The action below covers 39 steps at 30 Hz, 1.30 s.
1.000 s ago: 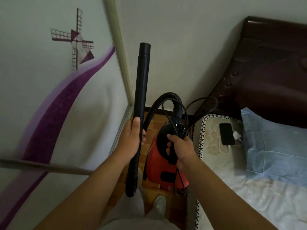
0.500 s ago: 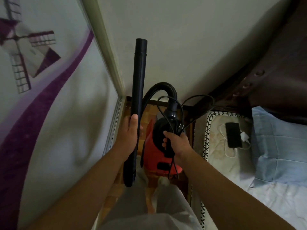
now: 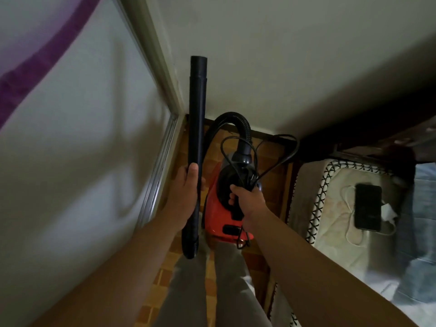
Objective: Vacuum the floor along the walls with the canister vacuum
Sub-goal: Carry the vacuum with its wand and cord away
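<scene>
A red canister vacuum (image 3: 218, 215) hangs in the air over the brown tiled floor (image 3: 271, 180), with my right hand (image 3: 247, 204) shut on its black top handle and on loops of black power cord (image 3: 280, 159). My left hand (image 3: 186, 194) grips a long black wand tube (image 3: 197, 119) held upright, its open end pointing up along the wall corner. A black ribbed hose (image 3: 236, 119) arches from the vacuum's front over toward the wand's lower end.
A sliding wardrobe door (image 3: 70, 138) with a purple stripe fills the left. A plain wall (image 3: 283, 67) lies ahead. At the right is a bed (image 3: 330, 204) with a phone (image 3: 368, 206) on a cable, a blue pillow and a dark headboard. My grey trouser legs (image 3: 212, 291) stand in the narrow floor strip.
The view has tilted down and swung right, so the windmill decal has left the frame. Both hands keep their holds; the vacuum and wand sit a little higher and closer to the wall corner.
</scene>
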{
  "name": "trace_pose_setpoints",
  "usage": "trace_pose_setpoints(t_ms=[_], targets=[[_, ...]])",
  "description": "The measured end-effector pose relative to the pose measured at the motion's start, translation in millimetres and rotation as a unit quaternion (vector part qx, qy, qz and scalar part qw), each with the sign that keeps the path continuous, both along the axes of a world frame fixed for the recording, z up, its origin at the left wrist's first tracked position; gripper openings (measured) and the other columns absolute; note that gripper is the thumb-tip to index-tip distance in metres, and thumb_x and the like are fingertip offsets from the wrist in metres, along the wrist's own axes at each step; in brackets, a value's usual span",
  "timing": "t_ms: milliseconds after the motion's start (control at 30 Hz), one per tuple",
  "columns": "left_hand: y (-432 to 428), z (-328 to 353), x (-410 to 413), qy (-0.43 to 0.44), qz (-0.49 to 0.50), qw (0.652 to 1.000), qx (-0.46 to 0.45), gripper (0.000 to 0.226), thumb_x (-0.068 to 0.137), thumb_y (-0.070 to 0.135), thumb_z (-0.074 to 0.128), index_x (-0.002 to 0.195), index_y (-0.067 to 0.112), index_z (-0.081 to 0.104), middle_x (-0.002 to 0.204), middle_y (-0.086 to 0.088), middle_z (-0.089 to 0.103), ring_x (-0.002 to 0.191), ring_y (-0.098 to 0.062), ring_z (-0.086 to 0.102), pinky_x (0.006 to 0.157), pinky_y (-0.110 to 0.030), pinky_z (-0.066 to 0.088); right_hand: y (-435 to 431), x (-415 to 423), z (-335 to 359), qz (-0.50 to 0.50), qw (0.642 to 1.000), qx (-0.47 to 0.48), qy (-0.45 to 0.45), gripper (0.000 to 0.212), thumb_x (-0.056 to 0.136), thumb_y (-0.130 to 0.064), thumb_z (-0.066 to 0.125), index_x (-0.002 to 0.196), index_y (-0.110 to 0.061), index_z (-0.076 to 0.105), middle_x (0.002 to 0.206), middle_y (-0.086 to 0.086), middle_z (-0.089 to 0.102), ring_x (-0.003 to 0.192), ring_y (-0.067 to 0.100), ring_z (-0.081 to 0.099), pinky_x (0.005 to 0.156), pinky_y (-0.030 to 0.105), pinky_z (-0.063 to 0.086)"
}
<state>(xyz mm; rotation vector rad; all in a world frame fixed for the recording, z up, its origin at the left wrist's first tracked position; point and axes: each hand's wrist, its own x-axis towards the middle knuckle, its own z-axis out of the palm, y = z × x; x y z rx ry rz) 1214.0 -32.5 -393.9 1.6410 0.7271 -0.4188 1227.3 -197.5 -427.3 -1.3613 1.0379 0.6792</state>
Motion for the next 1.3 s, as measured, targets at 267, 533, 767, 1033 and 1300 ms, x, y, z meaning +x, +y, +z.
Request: trace_pose_setpoints(t_ms=[267, 533, 767, 1033, 1300], targets=[[6.3, -77.1, 15.2, 0.017, 0.021, 0.999, -0.035, 0.041, 0.101, 0.067, 0.033, 0.102, 0.035, 0.058, 0.089, -0.002, 0.066, 0.084, -0.026, 0.065, 0.082, -0.052, 0.055, -0.9, 19.7, -88.7, -0.004, 0.999, -0.015, 0.03, 0.025, 0.096, -0.018, 0.07, 0.118, -0.008, 0.064, 0.081, 0.004, 0.066, 0.07, 0.018, 0.061, 0.075, 0.038, 0.052], [2.2, -153.5, 29.6, 0.037, -0.004, 0.999, -0.016, 0.053, 0.101, 0.065, 0.032, 0.11, 0.02, 0.059, 0.09, -0.001, 0.067, 0.082, -0.017, 0.067, 0.073, -0.035, 0.053, 4.8, 39.1, -174.5, -0.011, 0.999, -0.023, 0.038, 0.028, 0.094, -0.019, 0.073, 0.119, -0.009, 0.064, 0.081, 0.004, 0.067, 0.07, 0.018, 0.061, 0.077, 0.039, 0.052], [1.4, -210.4, 42.8, 0.026, 0.001, 1.0, -0.001, 0.046, 0.105, 0.057, 0.033, 0.109, 0.018, 0.057, 0.09, -0.003, 0.066, 0.078, -0.017, 0.064, 0.07, -0.036, 0.053, 6.1, 60.6, -235.2, 0.014, 0.999, -0.035, 0.026, 0.025, 0.097, -0.018, 0.07, 0.119, -0.011, 0.063, 0.08, 0.002, 0.065, 0.07, 0.016, 0.059, 0.076, 0.035, 0.051], [-4.3, -264.8, 61.5, 0.014, -0.018, 1.0, 0.008, 0.044, 0.106, 0.054, 0.03, 0.112, 0.02, 0.057, 0.096, -0.01, 0.068, 0.081, -0.017, 0.064, 0.077, -0.037, 0.051, 5.8, 74.6, -296.8, 0.015, 0.999, -0.049, 0.012, 0.029, 0.096, -0.016, 0.07, 0.121, -0.005, 0.061, 0.079, 0.003, 0.065, 0.067, 0.015, 0.059, 0.07, 0.032, 0.051], [-8.4, -305.0, 82.1, 0.01, -0.027, 0.999, 0.017, 0.045, 0.106, 0.054, 0.029, 0.115, 0.02, 0.056, 0.105, -0.013, 0.067, 0.098, -0.03, 0.066, 0.095, -0.053, 0.053, -3.5, 83.6, -340.8, 0.002, 0.998, -0.059, 0.018, 0.039, 0.095, -0.02, 0.071, 0.13, -0.006, 0.058, 0.091, 0.005, 0.068, 0.081, 0.02, 0.065, 0.078, 0.037, 0.057]])
